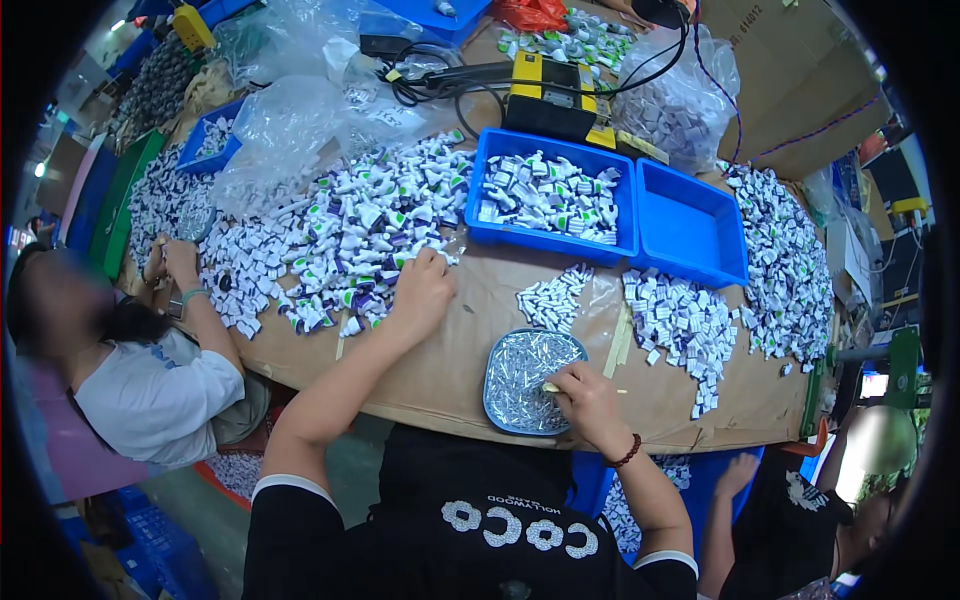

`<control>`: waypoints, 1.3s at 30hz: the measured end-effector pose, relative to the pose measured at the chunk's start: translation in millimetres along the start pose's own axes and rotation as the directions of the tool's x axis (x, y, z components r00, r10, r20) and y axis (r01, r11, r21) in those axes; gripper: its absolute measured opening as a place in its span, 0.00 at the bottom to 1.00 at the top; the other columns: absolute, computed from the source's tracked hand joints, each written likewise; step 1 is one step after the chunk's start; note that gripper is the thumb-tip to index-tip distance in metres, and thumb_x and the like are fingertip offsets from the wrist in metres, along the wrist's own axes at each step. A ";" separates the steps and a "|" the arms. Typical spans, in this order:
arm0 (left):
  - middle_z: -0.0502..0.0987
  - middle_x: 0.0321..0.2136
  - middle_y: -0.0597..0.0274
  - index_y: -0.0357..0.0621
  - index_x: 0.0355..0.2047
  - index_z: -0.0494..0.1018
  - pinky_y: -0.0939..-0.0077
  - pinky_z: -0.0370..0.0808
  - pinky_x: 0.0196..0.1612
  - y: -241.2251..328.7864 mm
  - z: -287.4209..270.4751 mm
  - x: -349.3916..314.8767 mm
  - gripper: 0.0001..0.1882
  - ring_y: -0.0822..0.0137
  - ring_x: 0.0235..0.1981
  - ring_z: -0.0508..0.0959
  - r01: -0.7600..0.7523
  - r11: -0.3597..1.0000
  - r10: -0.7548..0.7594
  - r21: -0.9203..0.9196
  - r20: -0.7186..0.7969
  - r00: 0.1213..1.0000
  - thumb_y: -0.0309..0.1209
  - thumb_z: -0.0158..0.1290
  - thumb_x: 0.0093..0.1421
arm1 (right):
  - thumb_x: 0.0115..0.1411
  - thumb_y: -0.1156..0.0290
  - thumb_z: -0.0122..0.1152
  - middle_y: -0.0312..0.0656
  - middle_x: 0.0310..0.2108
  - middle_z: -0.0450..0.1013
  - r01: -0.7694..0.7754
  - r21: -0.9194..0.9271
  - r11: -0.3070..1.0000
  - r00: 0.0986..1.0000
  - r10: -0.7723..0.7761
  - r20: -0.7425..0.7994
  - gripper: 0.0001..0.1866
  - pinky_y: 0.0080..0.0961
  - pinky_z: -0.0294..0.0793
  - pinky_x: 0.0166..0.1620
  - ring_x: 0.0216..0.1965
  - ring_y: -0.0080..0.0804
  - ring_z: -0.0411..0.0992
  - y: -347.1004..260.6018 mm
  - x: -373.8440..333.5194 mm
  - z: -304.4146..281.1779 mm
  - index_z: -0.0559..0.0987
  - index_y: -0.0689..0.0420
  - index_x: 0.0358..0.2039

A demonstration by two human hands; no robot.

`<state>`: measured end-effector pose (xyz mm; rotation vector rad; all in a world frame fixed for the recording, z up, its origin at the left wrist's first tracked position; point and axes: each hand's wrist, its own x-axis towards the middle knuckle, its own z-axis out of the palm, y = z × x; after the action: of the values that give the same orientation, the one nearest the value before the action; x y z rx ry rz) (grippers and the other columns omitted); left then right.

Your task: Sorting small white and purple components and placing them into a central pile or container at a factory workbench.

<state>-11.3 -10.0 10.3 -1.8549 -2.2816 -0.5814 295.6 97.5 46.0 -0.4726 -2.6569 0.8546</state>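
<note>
My left hand [427,292] is at the right edge of a wide pile of small white plastic parts with purple and green marks [375,215]. Its fingers are curled and close together, and whatever they grip is hidden. Over the right side of a rounded blue-grey tray [488,398] my right hand [592,402] has its fingers drawn into a pinch. A yellowish bit shows at those fingertips; I cannot make out what they hold. Many thin, shiny, clear-looking pins [528,375] fill the tray. Just beyond it lies a small heap of slim white pieces [555,297].
Two blue bins stand behind: one with white parts [550,195], one bare inside [690,225]. More white parts [680,325] lie at right. A yellow-black device [550,95] and plastic bags [300,120] are farther back. Co-workers sit at left [150,380] and lower right [790,520].
</note>
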 end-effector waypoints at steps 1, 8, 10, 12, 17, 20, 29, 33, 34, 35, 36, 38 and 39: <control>0.72 0.31 0.59 0.42 0.22 0.74 0.65 0.70 0.37 -2.2 1.0 -2.2 0.07 0.57 0.40 0.71 0.016 0.999 -0.018 -0.041 -0.053 0.998 0.29 0.61 0.45 | 0.45 0.81 0.63 0.41 0.28 0.73 -0.018 0.033 0.999 1.000 0.018 -0.010 0.10 0.29 0.73 0.30 0.28 0.37 0.74 -0.1 1.1 -2.0 0.80 0.57 0.31; 0.74 0.44 0.51 0.43 0.38 0.66 0.78 0.72 0.32 16.1 -32.9 9.4 0.10 0.69 0.35 0.74 0.267 0.045 -0.676 -0.963 0.168 0.718 0.37 0.43 0.67 | 0.53 0.79 0.62 0.42 0.27 0.77 -0.204 0.315 0.927 0.971 0.233 -0.056 0.04 0.22 0.71 0.27 0.24 0.26 0.72 -5.8 7.7 -5.1 0.80 0.60 0.31; 0.73 0.47 0.48 0.44 0.42 0.63 0.83 0.72 0.29 23.6 -37.3 5.6 0.12 0.73 0.33 0.74 0.136 -0.420 -0.654 -0.897 0.404 0.640 0.39 0.40 0.70 | 0.55 0.79 0.61 0.40 0.27 0.77 -0.253 0.379 0.890 0.955 0.292 -0.047 0.04 0.20 0.70 0.26 0.23 0.21 0.71 -8.6 9.3 -6.0 0.80 0.61 0.32; 0.73 0.45 0.49 0.43 0.44 0.64 0.85 0.71 0.28 41.1 -31.7 -9.6 0.13 0.73 0.32 0.73 0.125 -0.652 -0.504 -0.748 0.551 0.666 0.40 0.39 0.70 | 0.56 0.78 0.61 0.39 0.27 0.77 -0.322 0.467 0.824 0.930 0.368 -0.009 0.05 0.20 0.70 0.27 0.25 0.20 0.72 -10.4 9.6 -7.5 0.80 0.61 0.34; 0.72 0.38 0.59 0.42 0.51 0.65 0.89 0.68 0.32 107.9 -18.4 -29.1 0.15 0.76 0.30 0.70 0.430 -0.699 -0.096 -0.571 0.671 0.735 0.35 0.42 0.68 | 0.58 0.79 0.60 0.38 0.30 0.77 -0.394 0.784 0.480 0.838 0.537 0.092 0.06 0.17 0.72 0.32 0.30 0.20 0.73 -16.8 15.8 -14.4 0.79 0.63 0.37; 0.71 0.35 0.62 0.39 0.54 0.63 0.89 0.68 0.33 141.6 -27.7 -20.3 0.17 0.78 0.30 0.69 0.514 -0.534 -0.089 -0.672 0.649 0.756 0.26 0.47 0.65 | 0.58 0.81 0.60 0.38 0.32 0.77 -0.385 0.810 0.442 0.828 0.553 0.092 0.06 0.16 0.72 0.35 0.31 0.20 0.73 -21.7 14.7 -19.4 0.80 0.64 0.36; 0.74 0.39 0.61 0.40 0.48 0.64 0.85 0.74 0.40 153.1 -27.0 -13.2 0.15 0.77 0.34 0.74 0.426 -0.639 -0.143 -0.641 0.642 0.753 0.22 0.52 0.62 | 0.52 0.83 0.63 0.41 0.32 0.74 -0.147 0.722 0.676 0.892 0.406 -0.200 0.06 0.19 0.72 0.37 0.35 0.26 0.73 -25.3 22.5 -15.0 0.80 0.63 0.33; 0.74 0.44 0.55 0.40 0.47 0.64 0.84 0.74 0.40 159.4 -37.5 -6.7 0.14 0.77 0.33 0.74 0.350 -0.679 -0.204 -0.646 0.624 0.754 0.23 0.51 0.62 | 0.52 0.83 0.63 0.40 0.31 0.73 -0.148 0.588 0.795 0.870 0.388 -0.304 0.05 0.19 0.71 0.36 0.34 0.26 0.71 -32.7 19.0 -16.4 0.80 0.62 0.32; 0.74 0.45 0.54 0.40 0.47 0.64 0.84 0.74 0.41 159.7 -38.1 -5.1 0.14 0.77 0.33 0.74 0.339 -0.684 -0.205 -0.646 0.616 0.761 0.23 0.51 0.62 | 0.52 0.83 0.63 0.40 0.31 0.73 -0.148 0.546 0.825 0.866 0.374 -0.331 0.05 0.19 0.71 0.35 0.33 0.25 0.71 -32.0 18.8 -18.2 0.80 0.62 0.32; 0.74 0.46 0.53 0.41 0.47 0.64 0.84 0.73 0.41 160.0 -39.6 -4.3 0.13 0.77 0.33 0.74 0.331 -0.688 -0.206 -0.646 0.610 0.765 0.23 0.51 0.62 | 0.52 0.83 0.63 0.40 0.31 0.72 -0.140 0.522 0.841 0.867 0.359 -0.346 0.06 0.19 0.71 0.35 0.33 0.25 0.71 -30.8 18.9 -17.5 0.80 0.62 0.32; 0.74 0.47 0.52 0.41 0.47 0.64 0.84 0.73 0.41 159.9 -41.0 -3.2 0.13 0.77 0.34 0.74 0.341 -0.678 -0.193 -0.652 0.605 0.773 0.23 0.51 0.62 | 0.52 0.83 0.63 0.40 0.31 0.72 -0.132 0.522 0.842 0.865 0.356 -0.355 0.06 0.19 0.71 0.35 0.33 0.25 0.70 -30.6 19.3 -17.6 0.80 0.62 0.32; 0.74 0.48 0.52 0.41 0.46 0.64 0.84 0.74 0.41 159.9 -41.8 -2.3 0.13 0.77 0.34 0.74 0.356 -0.659 -0.178 -0.662 0.597 0.782 0.23 0.51 0.62 | 0.53 0.83 0.63 0.39 0.30 0.71 -0.120 0.548 0.828 0.857 0.365 -0.363 0.06 0.19 0.70 0.34 0.32 0.25 0.70 -32.1 20.4 -16.8 0.80 0.62 0.32; 0.74 0.47 0.52 0.41 0.46 0.64 0.84 0.74 0.41 159.9 -41.8 -2.0 0.13 0.77 0.33 0.74 0.360 -0.652 -0.176 -0.668 0.595 0.784 0.23 0.51 0.62 | 0.53 0.83 0.63 0.39 0.31 0.71 -0.120 0.571 0.813 0.853 0.378 -0.360 0.06 0.19 0.70 0.34 0.32 0.25 0.70 -32.8 20.6 -16.2 0.79 0.62 0.32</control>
<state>138.1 -1.7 80.5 -0.4467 -1.9535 -3.9436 276.3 88.7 82.2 -0.7840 -1.8369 1.3161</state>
